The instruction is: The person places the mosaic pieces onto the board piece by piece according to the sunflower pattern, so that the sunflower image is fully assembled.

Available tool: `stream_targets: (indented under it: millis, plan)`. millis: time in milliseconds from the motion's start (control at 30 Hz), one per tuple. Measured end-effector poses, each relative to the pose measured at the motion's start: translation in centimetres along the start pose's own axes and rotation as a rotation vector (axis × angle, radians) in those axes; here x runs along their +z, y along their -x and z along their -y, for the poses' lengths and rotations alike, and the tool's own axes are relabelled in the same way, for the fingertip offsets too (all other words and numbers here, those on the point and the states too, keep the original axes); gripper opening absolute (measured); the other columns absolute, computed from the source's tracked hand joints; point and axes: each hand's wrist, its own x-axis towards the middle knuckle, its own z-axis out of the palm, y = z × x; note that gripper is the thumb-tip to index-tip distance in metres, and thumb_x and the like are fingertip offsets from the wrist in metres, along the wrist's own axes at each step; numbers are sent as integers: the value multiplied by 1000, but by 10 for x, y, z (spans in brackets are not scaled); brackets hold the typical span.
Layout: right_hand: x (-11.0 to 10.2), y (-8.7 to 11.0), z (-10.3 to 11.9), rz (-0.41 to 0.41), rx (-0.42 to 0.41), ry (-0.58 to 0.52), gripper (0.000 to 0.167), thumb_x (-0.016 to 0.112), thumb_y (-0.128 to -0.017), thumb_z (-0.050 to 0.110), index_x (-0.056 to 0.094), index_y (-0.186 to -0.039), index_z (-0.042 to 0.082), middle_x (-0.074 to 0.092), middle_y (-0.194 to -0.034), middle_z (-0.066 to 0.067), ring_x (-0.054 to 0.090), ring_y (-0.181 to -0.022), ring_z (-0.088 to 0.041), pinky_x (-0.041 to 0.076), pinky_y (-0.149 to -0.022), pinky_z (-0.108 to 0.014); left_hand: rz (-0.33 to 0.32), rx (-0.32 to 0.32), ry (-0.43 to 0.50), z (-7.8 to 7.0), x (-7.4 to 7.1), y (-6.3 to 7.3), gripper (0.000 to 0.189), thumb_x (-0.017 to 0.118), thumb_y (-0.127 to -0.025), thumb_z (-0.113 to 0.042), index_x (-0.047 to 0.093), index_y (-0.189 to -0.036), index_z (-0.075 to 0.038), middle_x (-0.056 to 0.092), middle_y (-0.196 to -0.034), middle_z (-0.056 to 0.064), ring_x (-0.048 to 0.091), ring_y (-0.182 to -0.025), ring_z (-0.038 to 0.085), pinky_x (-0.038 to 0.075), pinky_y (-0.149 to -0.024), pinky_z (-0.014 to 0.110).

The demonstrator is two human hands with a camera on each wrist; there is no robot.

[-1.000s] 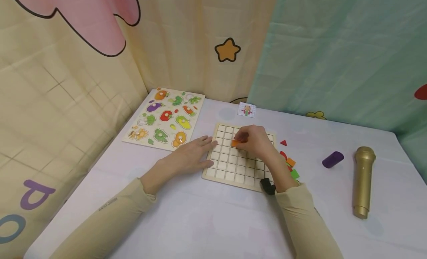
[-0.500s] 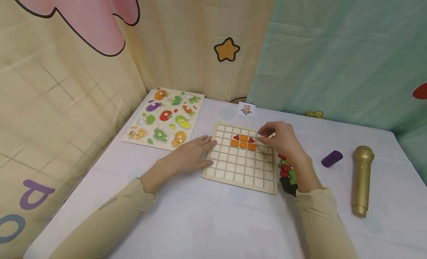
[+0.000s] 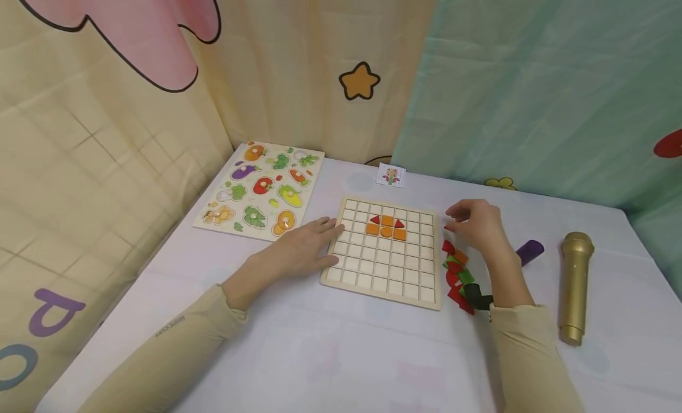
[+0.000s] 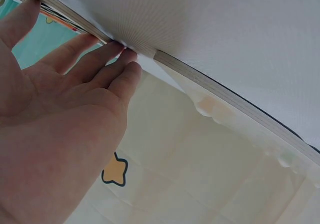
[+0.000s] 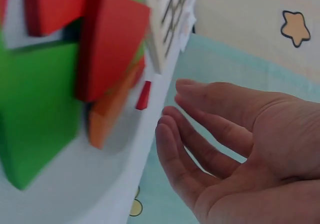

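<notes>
Lying at 10 o'clock from the square pale wooden grid board (image 3: 380, 269) is a rectangular pale board with coloured vegetable pieces (image 3: 249, 202); a small white card printed with a coloured picture (image 3: 391, 175) sits at 12. Out at 3 o'clock, on the white cloth-covered table (image 3: 319, 348), rest a short purple cylinder (image 3: 531, 251), partly hidden behind the right wrist, and a gold microphone-shaped object (image 3: 575, 289) beyond it. Between 3 and 4, just beside the grid board, spreads a loose heap of flat red, green and orange pieces (image 3: 453, 278), and a black device at the right wrist (image 3: 478, 297) overlaps its near end. Orange pieces and two red triangles (image 3: 375, 219) occupy cells of the grid board's upper middle. The left hand (image 3: 301, 252), at 9 o'clock, has its fingers extended, fingertips on the grid board's edge. The right hand (image 3: 476, 225), past the opposite edge towards 2 to 3 o'clock, is loosely bent with nothing visible in its grasp; a small flat red piece (image 5: 143, 95) lies on the table near its fingertips, at roughly 9 o'clock from that hand.
</notes>
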Motion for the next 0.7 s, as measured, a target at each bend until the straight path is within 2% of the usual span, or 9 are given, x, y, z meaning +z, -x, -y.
stream_targets:
  millis: [100, 267, 533, 700]
  plan:
    - [5, -2, -5, 26, 16, 32, 32, 72, -98, 8, 69, -126, -7, 69, -122, -30, 62, -113, -43, 58, -101, -56, 1, 0, 1, 0, 0, 0, 75, 64, -105, -44, 34, -166, -13, 28, -174, 12, 22, -163, 30, 28, -130, 49]
    - [7, -2, -7, 53, 20, 91, 29, 73, -96, 6, 70, -122, -8, 71, -116, -29, 63, -109, -42, 59, -99, -56, -7, 13, 5, 1, 1, -1, 74, 63, -105, -44, 35, -166, -13, 28, -173, 12, 23, -163, 30, 28, -130, 50]
    - [7, -1, -6, 39, 9, 136, 19, 76, -93, 3, 75, -110, -6, 73, -107, -26, 63, -102, -40, 60, -94, -54, -11, 18, 9, 2, 1, -1, 74, 64, -105, -44, 35, -166, -13, 28, -173, 12, 24, -162, 30, 29, -130, 50]
    - [7, -2, -4, 18, -17, 134, 15, 72, -94, 1, 75, -107, -5, 73, -105, -25, 63, -98, -38, 61, -92, -53, -11, 13, 4, 3, 2, -1, 74, 63, -105, -44, 35, -166, -13, 28, -173, 12, 23, -162, 30, 29, -130, 50]
